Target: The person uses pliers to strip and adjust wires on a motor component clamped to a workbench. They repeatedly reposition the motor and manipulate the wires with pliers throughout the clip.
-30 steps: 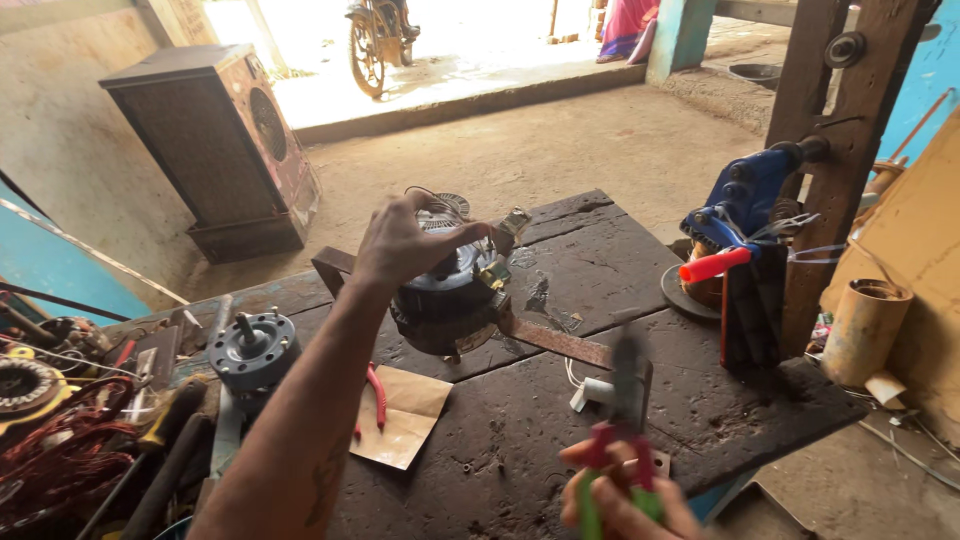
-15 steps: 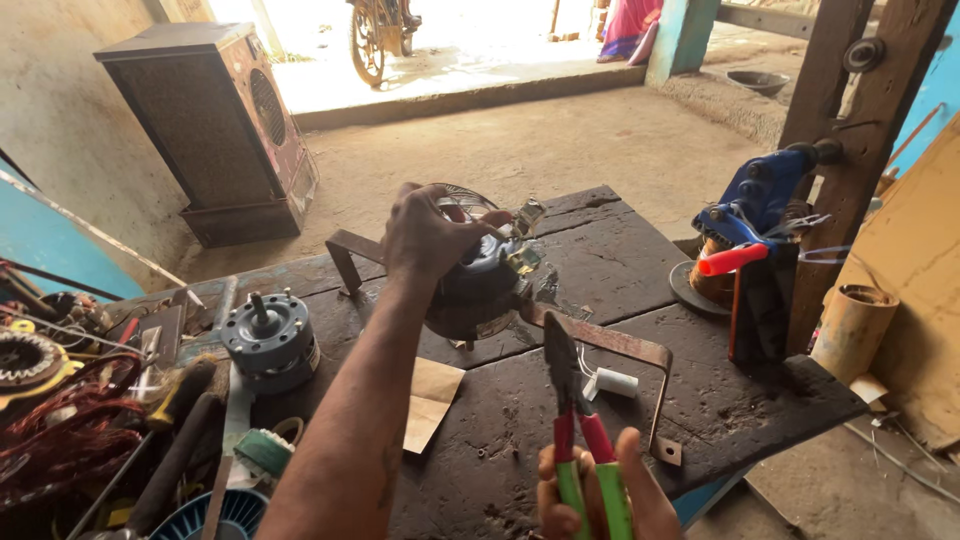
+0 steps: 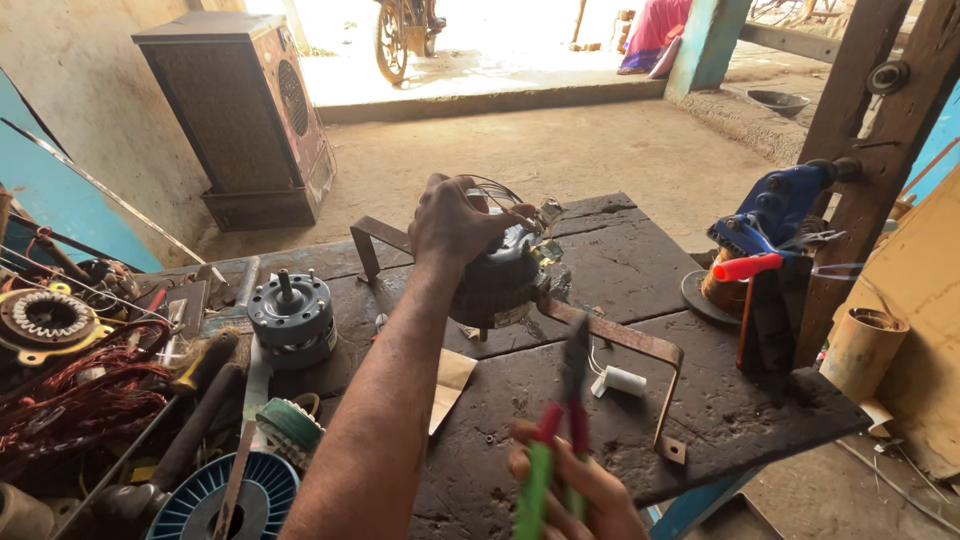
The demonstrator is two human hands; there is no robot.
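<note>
Centrally, left hand (image 3: 455, 222) clamps the motor (image 3: 500, 280), lifted; right hand (image 3: 570, 490) grips pliers (image 3: 572, 400), apparently not yet applied.

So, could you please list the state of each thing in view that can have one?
Left hand: gripping the black motor from above.
Black motor: lifted, tilted.
Right hand: holding the pliers.
Pliers: jaws shut, pointing up.
Grey motor: upright on the workbench.

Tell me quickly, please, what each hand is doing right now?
Left hand: closed over the top of the dark motor, lifting it off the workbench.
Right hand: closed around the pliers, tips pointing up.
</note>
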